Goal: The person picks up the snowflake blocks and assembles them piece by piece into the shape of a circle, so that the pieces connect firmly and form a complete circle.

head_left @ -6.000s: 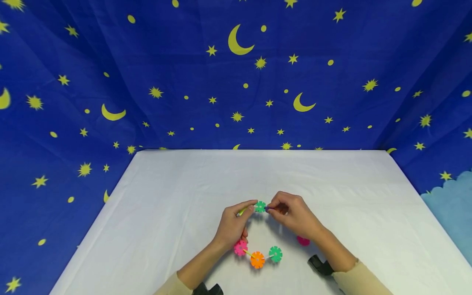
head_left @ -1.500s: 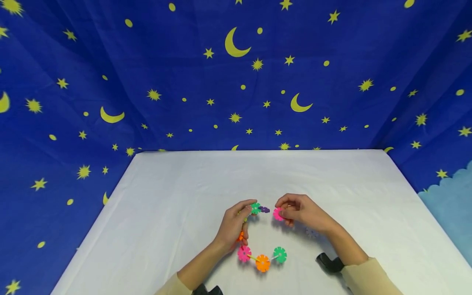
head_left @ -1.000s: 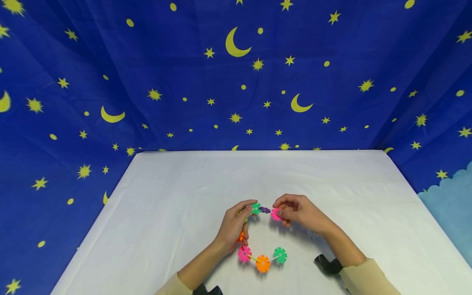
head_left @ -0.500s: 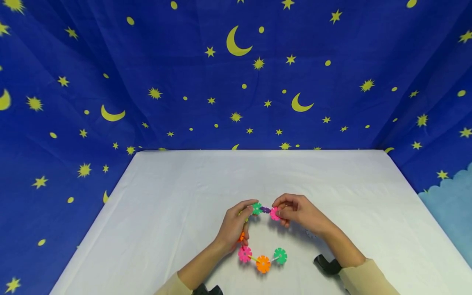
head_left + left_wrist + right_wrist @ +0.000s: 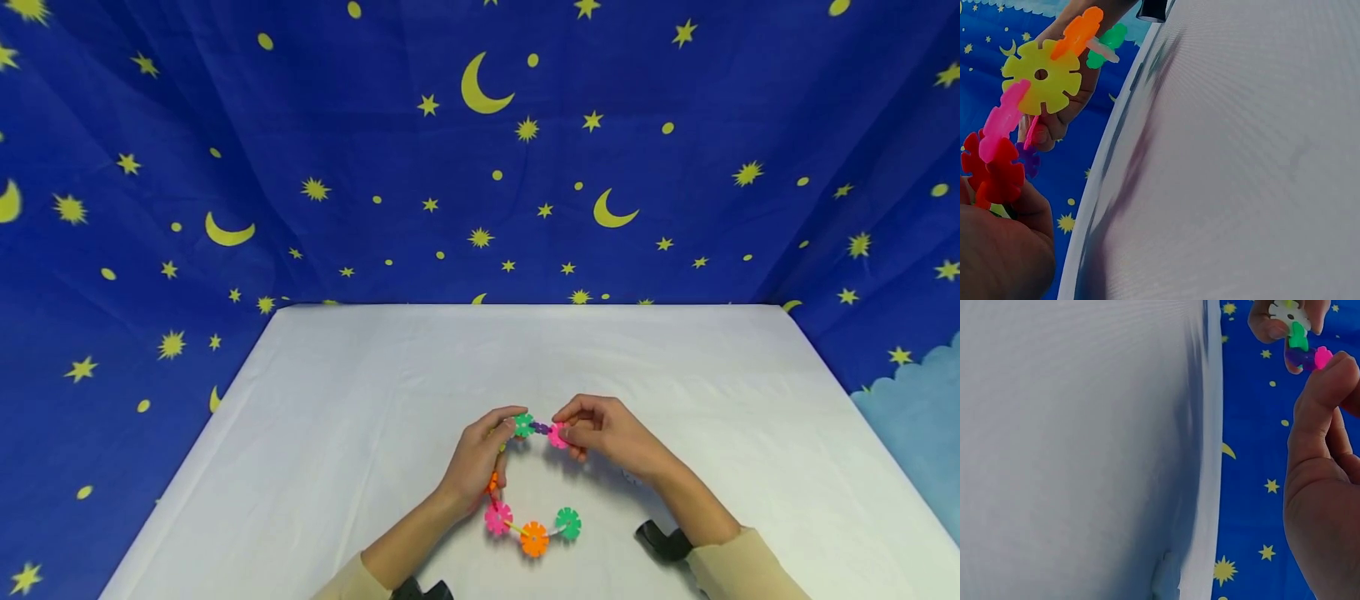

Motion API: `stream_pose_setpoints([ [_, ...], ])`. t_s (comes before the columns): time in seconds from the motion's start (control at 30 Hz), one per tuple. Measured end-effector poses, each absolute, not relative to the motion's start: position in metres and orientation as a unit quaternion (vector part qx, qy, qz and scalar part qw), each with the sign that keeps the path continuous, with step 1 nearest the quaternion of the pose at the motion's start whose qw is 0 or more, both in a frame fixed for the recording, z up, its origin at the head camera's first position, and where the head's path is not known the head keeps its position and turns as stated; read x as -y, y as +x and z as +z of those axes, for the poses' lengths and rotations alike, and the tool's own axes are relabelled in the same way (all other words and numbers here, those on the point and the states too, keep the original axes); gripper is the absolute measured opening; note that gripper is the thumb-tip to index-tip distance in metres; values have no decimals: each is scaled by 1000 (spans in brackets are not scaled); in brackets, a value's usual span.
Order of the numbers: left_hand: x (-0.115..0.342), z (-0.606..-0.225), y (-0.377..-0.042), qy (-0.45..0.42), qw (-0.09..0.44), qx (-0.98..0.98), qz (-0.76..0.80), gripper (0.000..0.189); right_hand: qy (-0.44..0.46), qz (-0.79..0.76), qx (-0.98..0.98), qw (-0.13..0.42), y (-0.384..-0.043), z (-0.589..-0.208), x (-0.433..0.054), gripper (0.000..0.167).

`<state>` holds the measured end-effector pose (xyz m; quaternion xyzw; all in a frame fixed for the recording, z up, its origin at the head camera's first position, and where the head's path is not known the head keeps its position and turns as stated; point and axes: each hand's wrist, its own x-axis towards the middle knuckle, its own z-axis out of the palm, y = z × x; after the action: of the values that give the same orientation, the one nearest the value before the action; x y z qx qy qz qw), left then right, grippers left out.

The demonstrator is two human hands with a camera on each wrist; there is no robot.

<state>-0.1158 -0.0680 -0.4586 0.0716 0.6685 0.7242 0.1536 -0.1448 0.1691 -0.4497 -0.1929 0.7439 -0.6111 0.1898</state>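
Note:
A chain of notched plastic snowflake discs curves between my hands in the head view. My left hand [image 5: 474, 454] grips its upper left part, beside a green disc [image 5: 523, 424]. Joined to that green disc is a purple disc [image 5: 540, 427]. My right hand [image 5: 611, 433] pinches a pink disc [image 5: 557, 435] against the purple one's edge; how deep the notches sit is hard to tell. The lower chain runs through another pink disc [image 5: 498, 517] and an orange disc [image 5: 534, 539] to a green end disc [image 5: 568, 523]. Red [image 5: 999, 172] and yellow discs [image 5: 1041, 76] show in the left wrist view.
On the white-covered table [image 5: 375, 375], a white disc [image 5: 631, 477] lies partly hidden by my right forearm. Black wrist devices [image 5: 663, 542] sit under both forearms. Blue star-patterned cloth [image 5: 480, 167] hangs behind and at the sides.
Six seconds ago my right hand held the purple disc at the green one. Since then it has taken a pink disc and moved it left until it meets the purple disc.

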Motion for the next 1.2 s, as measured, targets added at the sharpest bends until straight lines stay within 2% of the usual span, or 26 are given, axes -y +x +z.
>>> stream_pose_setpoints([
  [0.27, 66, -466, -118, 87, 145, -676, 717, 36, -200, -614, -740, 187, -142, -448, -167, 21],
  [0.57, 67, -433, -105, 91, 131, -682, 713, 30, -202, -620, -732, 199, -142, -449, -165, 23],
  [0.93, 69, -466, -118, 87, 142, -667, 726, 34, -194, -622, -725, 222, -145, -453, -170, 23],
  [1.07, 69, -465, -116, 88, 155, -661, 729, 34, -193, -609, -737, 219, -144, -454, -175, 22],
  [1.2, 70, -453, -114, 90, 145, -668, 724, 31, -191, -603, -744, 218, -145, -454, -180, 23],
])
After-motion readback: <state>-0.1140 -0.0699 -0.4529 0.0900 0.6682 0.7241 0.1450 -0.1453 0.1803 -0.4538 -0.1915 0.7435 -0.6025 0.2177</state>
